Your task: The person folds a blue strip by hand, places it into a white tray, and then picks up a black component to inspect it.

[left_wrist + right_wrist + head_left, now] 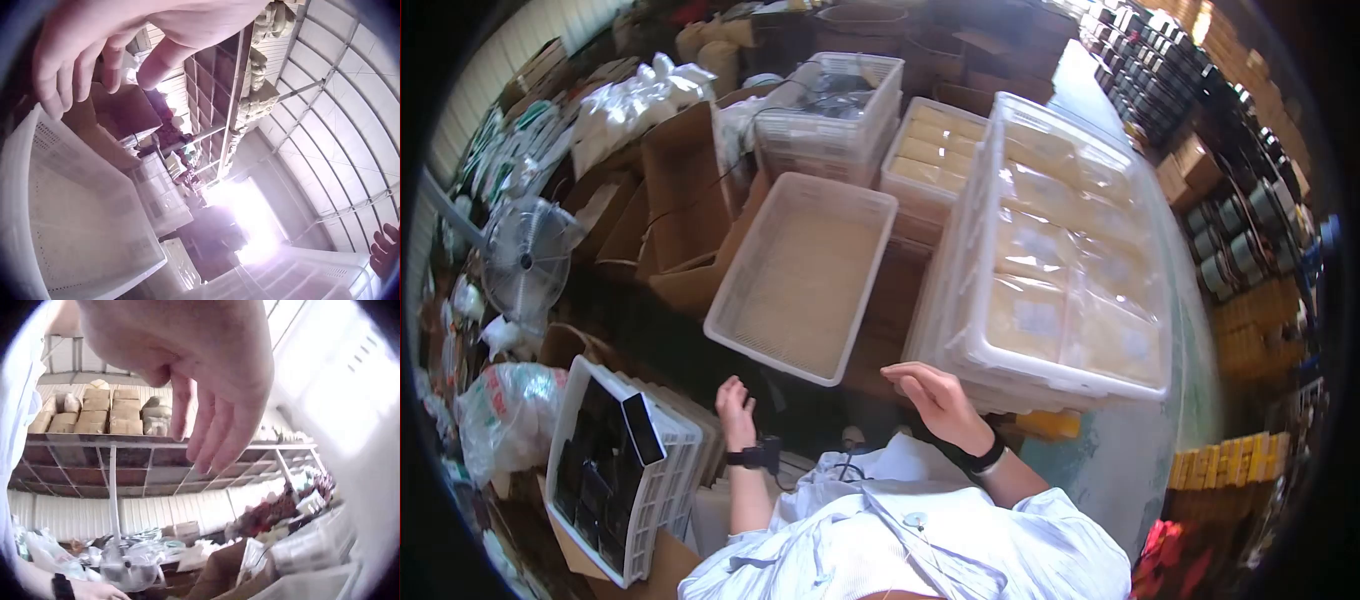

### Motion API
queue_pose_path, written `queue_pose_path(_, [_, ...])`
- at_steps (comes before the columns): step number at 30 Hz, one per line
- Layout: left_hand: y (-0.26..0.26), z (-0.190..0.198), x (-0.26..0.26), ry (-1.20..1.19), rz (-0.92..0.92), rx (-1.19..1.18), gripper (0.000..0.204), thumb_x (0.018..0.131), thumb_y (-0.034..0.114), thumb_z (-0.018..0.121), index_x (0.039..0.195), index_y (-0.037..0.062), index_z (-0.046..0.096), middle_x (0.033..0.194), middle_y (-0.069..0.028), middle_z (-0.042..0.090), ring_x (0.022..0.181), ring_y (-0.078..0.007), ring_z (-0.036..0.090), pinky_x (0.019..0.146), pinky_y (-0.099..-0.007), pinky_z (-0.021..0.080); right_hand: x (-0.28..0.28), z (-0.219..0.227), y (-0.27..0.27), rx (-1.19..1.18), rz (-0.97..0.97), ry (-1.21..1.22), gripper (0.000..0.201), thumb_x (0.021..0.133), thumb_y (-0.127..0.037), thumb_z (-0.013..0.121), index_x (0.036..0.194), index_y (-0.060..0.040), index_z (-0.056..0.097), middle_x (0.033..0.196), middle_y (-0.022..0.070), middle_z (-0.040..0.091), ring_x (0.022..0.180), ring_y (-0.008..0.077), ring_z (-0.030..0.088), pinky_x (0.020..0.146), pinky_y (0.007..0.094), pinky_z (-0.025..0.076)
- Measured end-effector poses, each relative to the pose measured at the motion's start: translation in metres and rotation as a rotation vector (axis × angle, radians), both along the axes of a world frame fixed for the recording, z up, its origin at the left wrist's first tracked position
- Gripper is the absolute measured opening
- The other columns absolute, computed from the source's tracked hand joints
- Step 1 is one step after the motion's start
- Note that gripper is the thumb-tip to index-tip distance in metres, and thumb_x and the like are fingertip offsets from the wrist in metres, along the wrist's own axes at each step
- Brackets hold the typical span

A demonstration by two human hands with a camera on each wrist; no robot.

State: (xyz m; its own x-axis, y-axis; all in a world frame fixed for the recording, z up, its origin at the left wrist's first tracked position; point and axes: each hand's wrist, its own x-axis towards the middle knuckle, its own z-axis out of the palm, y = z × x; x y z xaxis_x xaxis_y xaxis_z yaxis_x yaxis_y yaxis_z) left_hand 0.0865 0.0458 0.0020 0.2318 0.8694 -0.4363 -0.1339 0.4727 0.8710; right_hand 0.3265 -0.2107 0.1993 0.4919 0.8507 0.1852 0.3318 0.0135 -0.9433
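Note:
An empty white crate [805, 275] with a perforated bottom lies in front of the person. The left hand [737, 412] is off the crate's near left corner, fingers loosely bent, holding nothing; in the left wrist view that hand [144, 37] hangs above the crate [87, 212]. To the right, the right hand [940, 402] is held in the air beside the tall stack's near left corner, its fingers extended and nothing in them. The stack's top crate [990, 340] holds clear bags [1032, 308] of pale contents. In the right wrist view the right hand's fingers [215, 434] point down, relaxed.
At lower left a tilted white crate [635, 520] holds black items. A fan [527, 260] stands at the left, near open cardboard boxes [685, 190]. Behind are another crate of bags [935, 145] and stacked crates [830, 130]. Spools [1245, 235] line the right side.

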Motion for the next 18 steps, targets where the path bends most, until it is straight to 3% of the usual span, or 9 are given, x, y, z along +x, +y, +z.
queue_pose_path(1, [0.007, 0.006, 0.005, 0.002, 0.005, 0.017, 0.029, 0.086, 0.022, 0.058, 0.113, 0.0119, 0.055, 0.109, -0.0029, 0.053, 0.103, -0.0172, 0.047, 0.087, -0.0366, 0.038, 0.004, 0.018, -0.014, 0.068, 0.000, -0.164, 0.023, 0.091, -0.012, 0.053, 0.109, 0.0002, 0.060, 0.110, 0.0157, 0.062, 0.097, 0.0285, 0.062, 0.084, 0.0334, 0.049])
queue_pose_path(2, [0.012, 0.020, 0.022, -0.016, -0.033, 0.059, 0.030, 0.086, 0.022, 0.058, 0.114, 0.0112, 0.054, 0.109, -0.0029, 0.053, 0.105, -0.0173, 0.047, 0.089, -0.0371, 0.037, 0.018, 0.034, -0.038, 0.195, -0.170, -0.407, 0.023, 0.092, -0.011, 0.052, 0.109, -0.0007, 0.061, 0.111, 0.0190, 0.060, 0.095, 0.0349, 0.061, 0.084, 0.0357, 0.049])
queue_pose_path(5, [0.013, 0.044, 0.059, -0.044, -0.090, 0.136, 0.031, 0.087, 0.021, 0.057, 0.115, 0.0095, 0.053, 0.112, -0.0033, 0.053, 0.109, -0.0175, 0.046, 0.092, -0.0381, 0.035, 0.022, 0.024, -0.057, 0.093, -0.424, -0.506, 0.025, 0.083, -0.007, 0.061, 0.107, -0.0025, 0.062, 0.113, 0.0182, 0.059, 0.095, 0.0332, 0.062, 0.081, 0.0384, 0.051])
queue_pose_path(7, [0.003, 0.061, 0.085, -0.028, -0.132, 0.159, 0.029, 0.088, 0.020, 0.056, 0.115, 0.0097, 0.054, 0.119, -0.0035, 0.054, 0.112, -0.0174, 0.048, 0.091, -0.0348, 0.037, 0.008, 0.024, -0.065, 0.135, -0.411, -0.913, 0.031, 0.076, -0.005, 0.066, 0.107, -0.0053, 0.062, 0.112, 0.0158, 0.060, 0.095, 0.0312, 0.062, 0.079, 0.0380, 0.052])
queue_pose_path(11, [-0.029, 0.078, 0.121, -0.009, -0.305, 0.299, 0.028, 0.089, 0.015, 0.055, 0.116, 0.0070, 0.054, 0.118, -0.0068, 0.055, 0.109, -0.0165, 0.052, 0.087, -0.0316, 0.040, 0.024, 0.029, -0.068, -0.091, -0.737, -0.984, 0.028, 0.078, -0.008, 0.061, 0.106, -0.0061, 0.062, 0.109, 0.0132, 0.062, 0.102, 0.0302, 0.059, 0.093, 0.0414, 0.041])
queue_pose_path(12, [-0.033, 0.079, 0.126, 0.046, -0.383, 0.380, 0.029, 0.089, 0.017, 0.054, 0.117, 0.0058, 0.054, 0.118, -0.0072, 0.057, 0.104, -0.0165, 0.056, 0.084, -0.0310, 0.043, 0.040, 0.010, -0.067, -0.153, -0.772, -1.015, 0.022, 0.080, -0.017, 0.057, 0.099, -0.0075, 0.062, 0.095, 0.0092, 0.062, 0.091, 0.0251, 0.059, 0.089, 0.0400, 0.037])
queue_pose_path(15, [-0.034, 0.094, 0.131, 0.043, -0.498, 0.367, 0.029, 0.090, 0.017, 0.054, 0.117, 0.0053, 0.053, 0.116, -0.0079, 0.059, 0.098, -0.0167, 0.060, 0.082, -0.0297, 0.045, 0.052, -0.022, -0.063, -0.156, -0.881, -1.232, 0.016, 0.080, -0.023, 0.054, 0.088, -0.0108, 0.060, 0.078, 0.0045, 0.057, 0.076, 0.0212, 0.055, 0.079, 0.0360, 0.037])
queue_pose_path(16, [-0.032, 0.096, 0.131, 0.023, -0.461, 0.362, 0.027, 0.090, 0.014, 0.054, 0.114, 0.0037, 0.055, 0.110, -0.0083, 0.062, 0.093, -0.0159, 0.061, 0.082, -0.0285, 0.046, 0.057, -0.023, -0.057, -0.062, -0.934, -1.283, 0.012, 0.078, -0.025, 0.053, 0.081, -0.0134, 0.057, 0.068, 0.0023, 0.049, 0.067, 0.0205, 0.049, 0.073, 0.0345, 0.034])
queue_pose_path(18, [-0.028, 0.101, 0.125, 0.025, -0.424, 0.355, 0.026, 0.090, 0.014, 0.053, 0.114, 0.0036, 0.055, 0.108, -0.0084, 0.063, 0.091, -0.0160, 0.062, 0.081, -0.0285, 0.047, 0.054, -0.024, -0.056, -0.078, -0.948, -1.253, 0.012, 0.079, -0.024, 0.052, 0.081, -0.0131, 0.057, 0.069, 0.0027, 0.050, 0.068, 0.0207, 0.049, 0.074, 0.0353, 0.034])
